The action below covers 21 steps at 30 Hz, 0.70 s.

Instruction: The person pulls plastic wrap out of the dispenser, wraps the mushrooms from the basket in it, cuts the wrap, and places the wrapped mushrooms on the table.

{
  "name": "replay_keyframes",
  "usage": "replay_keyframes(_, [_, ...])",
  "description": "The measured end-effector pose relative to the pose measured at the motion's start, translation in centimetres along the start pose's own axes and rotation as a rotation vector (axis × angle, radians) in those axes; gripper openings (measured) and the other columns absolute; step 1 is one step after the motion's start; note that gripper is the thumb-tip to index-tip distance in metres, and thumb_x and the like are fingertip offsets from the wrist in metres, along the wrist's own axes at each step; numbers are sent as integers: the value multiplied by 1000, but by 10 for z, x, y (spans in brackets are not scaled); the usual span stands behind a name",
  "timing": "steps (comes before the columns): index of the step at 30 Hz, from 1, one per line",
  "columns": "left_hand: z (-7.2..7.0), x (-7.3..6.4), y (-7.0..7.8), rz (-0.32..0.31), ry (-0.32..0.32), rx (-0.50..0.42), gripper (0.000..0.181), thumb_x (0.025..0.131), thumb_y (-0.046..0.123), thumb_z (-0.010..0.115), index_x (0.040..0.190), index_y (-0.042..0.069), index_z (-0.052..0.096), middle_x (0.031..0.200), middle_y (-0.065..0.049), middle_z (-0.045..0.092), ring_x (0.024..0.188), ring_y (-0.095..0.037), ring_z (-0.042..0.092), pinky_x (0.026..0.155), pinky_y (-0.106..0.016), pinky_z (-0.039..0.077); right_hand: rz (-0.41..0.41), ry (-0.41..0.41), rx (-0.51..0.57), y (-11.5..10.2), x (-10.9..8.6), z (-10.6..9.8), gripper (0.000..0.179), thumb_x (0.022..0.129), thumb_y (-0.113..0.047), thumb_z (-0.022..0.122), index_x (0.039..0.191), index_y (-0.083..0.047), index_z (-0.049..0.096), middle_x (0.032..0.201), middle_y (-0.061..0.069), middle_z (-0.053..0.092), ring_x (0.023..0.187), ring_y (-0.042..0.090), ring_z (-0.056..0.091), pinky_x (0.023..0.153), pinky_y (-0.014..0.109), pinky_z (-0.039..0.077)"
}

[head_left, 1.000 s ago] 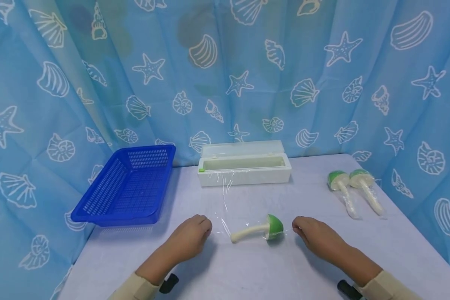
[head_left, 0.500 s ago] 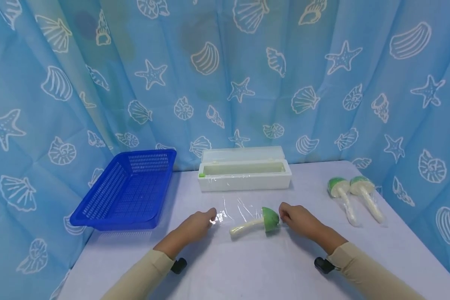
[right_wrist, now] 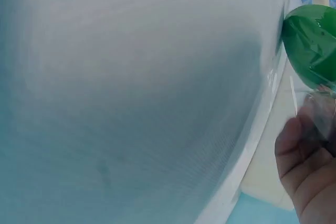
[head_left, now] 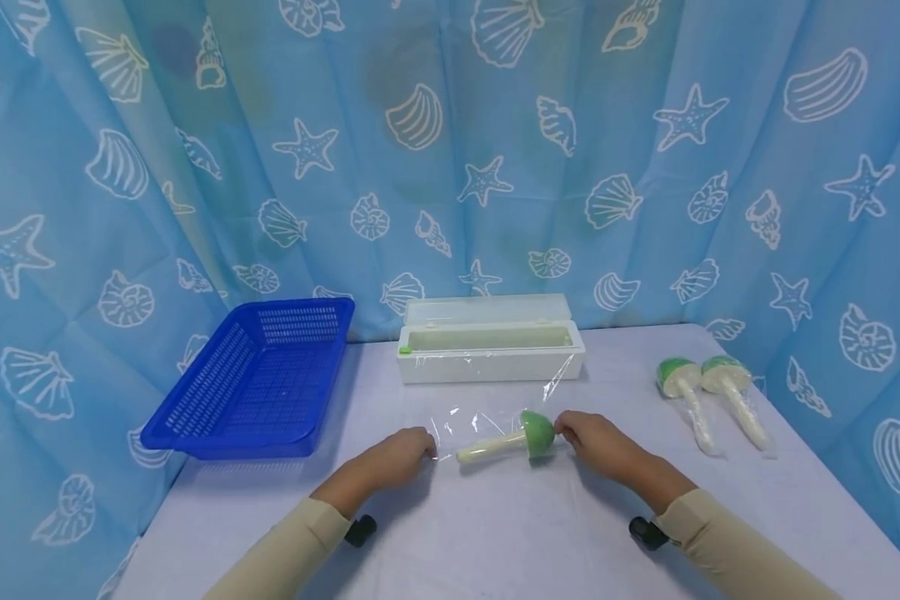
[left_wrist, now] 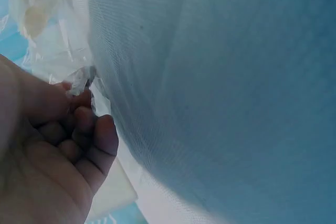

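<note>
A toy mushroom with a green cap [head_left: 537,434] and a pale stem lies on its side, stem pointing left. Clear plastic wrap [head_left: 471,423] stretches over it and back toward the white wrap dispenser [head_left: 492,367]. At the stem's end, my left hand [head_left: 396,458] pinches one side of the wrap; crumpled film [left_wrist: 79,80] shows at its fingertips in the left wrist view. Close beside the cap, my right hand [head_left: 598,444] pinches the other side. In the right wrist view, film runs from the green cap [right_wrist: 314,43] into those curled fingers [right_wrist: 290,137].
The dispenser's translucent lid [head_left: 487,310] is raised. On the left stands a blue basket [head_left: 311,433]. Two more mushrooms, one with its wrapped stem [head_left: 694,417] and another stem [head_left: 747,415], lie at the right. A shell-print curtain [head_left: 457,125] hangs behind the white-covered table [head_left: 510,533].
Both hands have moved inward, the right hand arriving against the cap. The wrap now covers the mushroom more closely, and the mushroom has shifted slightly left.
</note>
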<state>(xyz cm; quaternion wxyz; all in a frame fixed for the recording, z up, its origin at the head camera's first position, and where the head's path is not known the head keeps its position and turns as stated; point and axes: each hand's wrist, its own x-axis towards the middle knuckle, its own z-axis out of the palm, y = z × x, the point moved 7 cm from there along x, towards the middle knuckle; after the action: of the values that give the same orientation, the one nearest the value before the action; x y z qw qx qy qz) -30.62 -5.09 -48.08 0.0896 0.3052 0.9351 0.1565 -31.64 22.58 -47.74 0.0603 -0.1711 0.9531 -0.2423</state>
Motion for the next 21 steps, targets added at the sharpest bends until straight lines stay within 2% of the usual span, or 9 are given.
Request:
replay_keyframes(3, [3,2,-3,-48,-14,-42,25,98,26,53,95,5,68,85,2,56,81,-16,56,76,-34,48,15,-15,23,1,0,-2,25,95,-1,55,118,-2,65,111,5,66,109,27,60,92,47,47])
replay_keyframes(5, [6,4,-6,-93,-31,-50,41,93,45,59,97,5,67,83,4,53,77,-13,52,72,-32,47,24,-36,32,1,0,-2,29,93,-5,58,121,-1,64,108,4,66,106,25,60,91,47,48])
replay_keyframes(7, [8,5,-7,-126,-45,-37,51,85,54,66,99,5,67,82,5,52,74,-11,51,70,-31,46,38,-56,28,3,0,-1,35,92,-16,64,123,0,63,106,2,65,102,21,60,90,45,48])
replay_keyframes(9, [9,6,-8,-123,-37,-8,47,82,49,72,98,5,67,82,5,52,74,-11,51,70,-31,47,60,-73,14,4,2,1,48,86,-28,73,125,-1,62,103,-1,64,99,18,59,88,44,49])
replay_keyframes(12, [5,7,-7,-117,-11,-10,25,89,30,69,93,6,67,82,3,55,76,-13,54,74,-34,49,67,-82,-7,4,7,3,58,79,-36,81,124,-3,64,98,-3,63,92,15,58,83,40,50])
replay_keyframes(15, [0,8,-7,-104,19,-44,17,95,19,60,92,4,68,81,1,60,79,-16,58,78,-37,50,54,-65,12,5,13,4,41,84,-29,76,117,-4,68,93,-4,65,86,13,59,79,37,51])
replay_keyframes(18, [-3,9,-10,-106,26,-80,21,98,19,56,94,3,69,80,1,60,79,-15,57,78,-38,49,38,-35,47,11,18,2,22,93,-22,66,109,-7,71,92,-5,67,85,11,60,78,36,52])
replay_keyframes(21, [-2,13,-16,-112,18,-107,27,100,22,54,85,4,67,72,2,56,71,-14,52,71,-36,48,31,-30,111,19,23,2,17,98,-21,59,103,-9,71,88,-5,65,83,13,58,76,36,50])
